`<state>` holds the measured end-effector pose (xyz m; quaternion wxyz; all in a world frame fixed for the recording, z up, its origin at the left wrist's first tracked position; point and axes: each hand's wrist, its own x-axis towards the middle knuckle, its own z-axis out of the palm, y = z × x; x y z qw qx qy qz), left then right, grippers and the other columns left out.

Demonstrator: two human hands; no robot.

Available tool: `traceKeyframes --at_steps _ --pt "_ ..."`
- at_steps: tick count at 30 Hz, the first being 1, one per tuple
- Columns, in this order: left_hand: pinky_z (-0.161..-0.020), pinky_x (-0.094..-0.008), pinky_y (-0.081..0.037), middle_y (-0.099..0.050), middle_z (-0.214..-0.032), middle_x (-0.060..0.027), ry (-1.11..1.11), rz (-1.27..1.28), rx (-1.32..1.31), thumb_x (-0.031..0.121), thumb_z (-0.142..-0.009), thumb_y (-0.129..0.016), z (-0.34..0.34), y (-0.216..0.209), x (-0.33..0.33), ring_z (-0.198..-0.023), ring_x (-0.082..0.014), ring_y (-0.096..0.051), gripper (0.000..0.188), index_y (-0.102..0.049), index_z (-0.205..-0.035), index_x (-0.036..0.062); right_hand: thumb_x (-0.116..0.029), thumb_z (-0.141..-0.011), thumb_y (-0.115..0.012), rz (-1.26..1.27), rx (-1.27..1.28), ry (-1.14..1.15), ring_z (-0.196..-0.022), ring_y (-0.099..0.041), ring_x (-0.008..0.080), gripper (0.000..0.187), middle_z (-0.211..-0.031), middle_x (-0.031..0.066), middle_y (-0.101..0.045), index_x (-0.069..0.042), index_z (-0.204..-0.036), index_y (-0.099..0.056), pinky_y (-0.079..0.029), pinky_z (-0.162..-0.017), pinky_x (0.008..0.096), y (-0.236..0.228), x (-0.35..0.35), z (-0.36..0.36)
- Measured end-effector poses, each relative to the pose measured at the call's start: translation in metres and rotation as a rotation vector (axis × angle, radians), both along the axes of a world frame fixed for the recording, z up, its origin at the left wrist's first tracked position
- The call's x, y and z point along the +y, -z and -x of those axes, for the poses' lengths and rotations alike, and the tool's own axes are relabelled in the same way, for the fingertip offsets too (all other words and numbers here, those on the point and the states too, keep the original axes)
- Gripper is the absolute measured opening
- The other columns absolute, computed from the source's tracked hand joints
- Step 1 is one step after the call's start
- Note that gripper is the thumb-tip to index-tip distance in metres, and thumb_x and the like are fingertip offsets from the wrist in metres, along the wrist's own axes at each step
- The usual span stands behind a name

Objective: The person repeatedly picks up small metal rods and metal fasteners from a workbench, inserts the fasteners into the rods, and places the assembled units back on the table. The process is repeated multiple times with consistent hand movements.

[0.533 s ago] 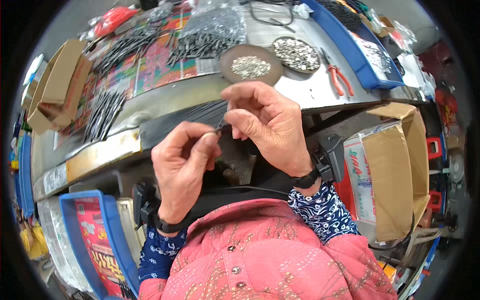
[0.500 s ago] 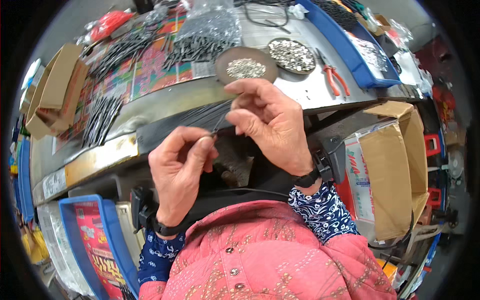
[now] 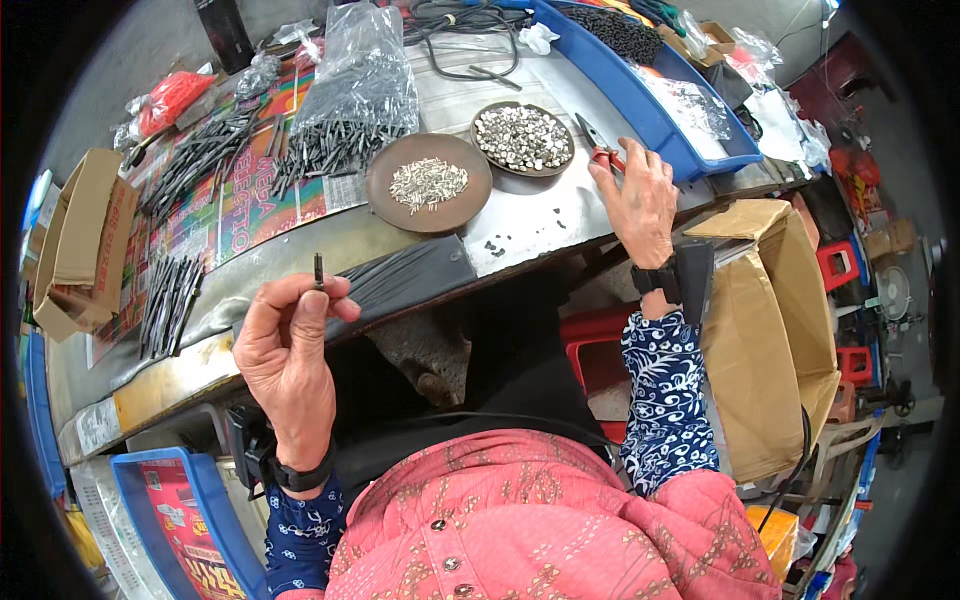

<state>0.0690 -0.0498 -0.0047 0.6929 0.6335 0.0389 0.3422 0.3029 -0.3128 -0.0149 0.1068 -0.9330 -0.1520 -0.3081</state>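
My left hand [image 3: 292, 345] is closed, with thumb and fingers pinching a thin black piece [image 3: 319, 267] upright, its short end sticking up above the fingertips. Its exact kind is too small to make out. Over on the right, my right hand [image 3: 645, 205] lies over the red handles of the pliers [image 3: 603, 152], fingers stretched and apart, partly covering them. The pliers rest on the table with their jaws pointing away. Between the hands stand a brown plate [image 3: 385, 208] of small silvery pins and a dark dish [image 3: 487, 158] of small metal pieces.
Black strips [image 3: 400, 275] lie on a dark board at the table's front edge. A bundle of black sticks [image 3: 172, 305] sits farther left, near a cardboard box [image 3: 85, 245]. A long blue tray [image 3: 700, 165] is at the back right. An open carton [image 3: 765, 345] stands beside my right arm.
My hands have moved apart: the right has gone right to the pliers, and the left has gone left with the black piece. The view has shifted, showing more of the table.
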Motion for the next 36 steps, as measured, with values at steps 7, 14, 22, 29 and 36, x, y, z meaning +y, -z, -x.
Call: traceKeyframes --at_steps 7,14,22,29,36 --pt "-0.072 -0.0241 -0.049 -0.067 -0.093 -0.0102 -0.013 0.003 -0.044 0.006 -0.094 -0.06 -0.007 0.011 -0.002 -0.074 -0.0142 -0.063 0.011 -0.062 -0.1 -0.0029 -0.032 -0.088 -0.063 0.13 -0.072 0.071 -0.096 -0.061 0.0313 0.041 -0.103 0.0148 -0.062 -0.009 -0.12 -0.055 -0.049 -0.079 0.0459 0.019 0.001 -0.01" --pt "-0.068 -0.0218 -0.048 -0.067 -0.088 -0.0088 0.027 0.024 -0.103 0.01 -0.093 -0.062 -0.009 0.017 -0.001 -0.07 -0.0097 -0.058 0.013 -0.062 -0.098 -0.0023 -0.015 -0.091 -0.059 -0.504 0.113 -0.219 -0.088 -0.064 0.0242 0.022 -0.093 0.0147 -0.065 0.002 -0.105 -0.056 -0.05 -0.076 0.0358 -0.03 0.021 0.042" --pt "-0.063 -0.0198 -0.046 -0.066 -0.084 -0.0071 0.065 0.061 -0.106 0.008 -0.093 -0.062 -0.011 0.02 0.001 -0.067 -0.0077 -0.055 0.011 -0.063 -0.098 -0.0021 0.005 -0.088 -0.055 -0.73 0.104 -1.059 -0.099 -0.061 0.0212 0.022 -0.108 0.0165 -0.058 0.0 -0.108 -0.049 -0.049 -0.09 0.0339 -0.068 0.083 0.129" --pt "-0.061 -0.0197 -0.045 -0.066 -0.084 -0.0069 0.055 0.014 -0.095 0.007 -0.093 -0.062 -0.01 0.021 0.003 -0.067 -0.0073 -0.054 0.01 -0.062 -0.098 -0.0022 0.0 -0.078 -0.067 -0.275 0.089 -1.034 -0.087 -0.067 0.026 0.011 -0.097 0.0166 -0.061 0.002 -0.087 -0.061 -0.053 -0.077 0.0336 -0.084 0.102 0.138" --pt "-0.06 -0.0191 -0.045 -0.065 -0.081 -0.0053 0.065 0.049 -0.125 0.007 -0.093 -0.062 -0.011 0.021 0.002 -0.065 -0.0066 -0.054 0.009 -0.063 -0.097 -0.0014 -0.005 -0.078 -0.069 -0.161 0.113 -1.042 -0.081 -0.062 0.0252 0.011 -0.097 0.0164 -0.062 0.0 -0.086 -0.063 -0.05 -0.073 0.0309 -0.08 0.118 0.141"
